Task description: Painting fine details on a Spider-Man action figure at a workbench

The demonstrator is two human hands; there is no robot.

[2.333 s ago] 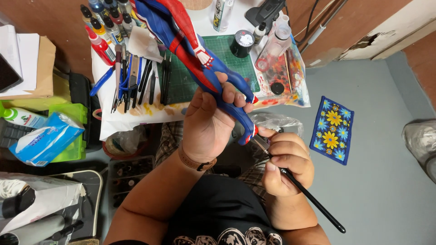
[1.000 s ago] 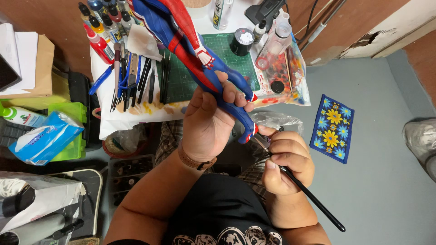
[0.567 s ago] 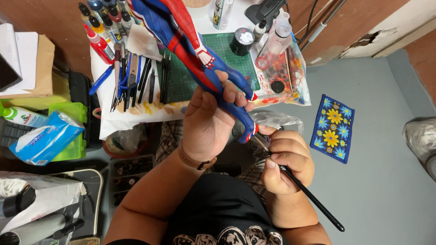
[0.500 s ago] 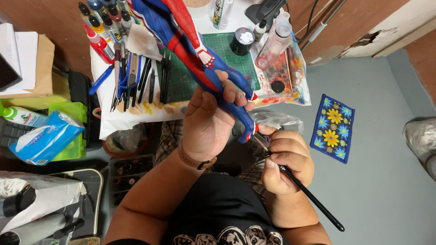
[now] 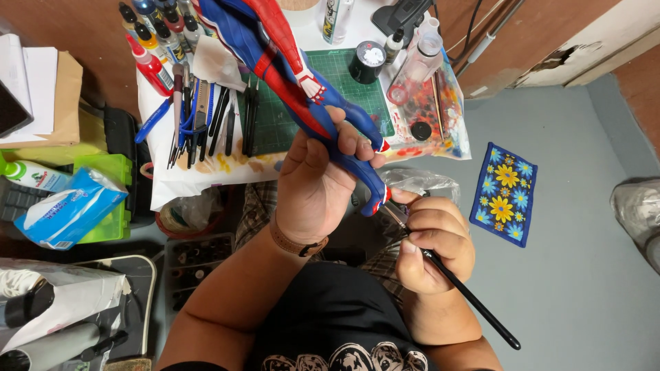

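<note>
Head view: at frame centre the left hand (image 5: 313, 189) clamps a red-and-blue figure (image 5: 302, 93); the right hand (image 5: 433, 247) pinches a thin black brush (image 5: 467, 295), tip at the figure's foot, so painting looks underway, not finished

Black printed shirt (image 5: 330, 323), brown wrist strap (image 5: 295, 240), plaid shorts (image 5: 258, 203).

A hobby painting corner in a home: the paint-stained counter (image 5: 206, 180) carries a green cutting mat (image 5: 344, 75), a row of paint bottles (image 5: 155, 34) and lined-up hand tools (image 5: 206, 120), and a flowered mat (image 5: 504, 193) lies on the grey floor (image 5: 584, 288).
</note>
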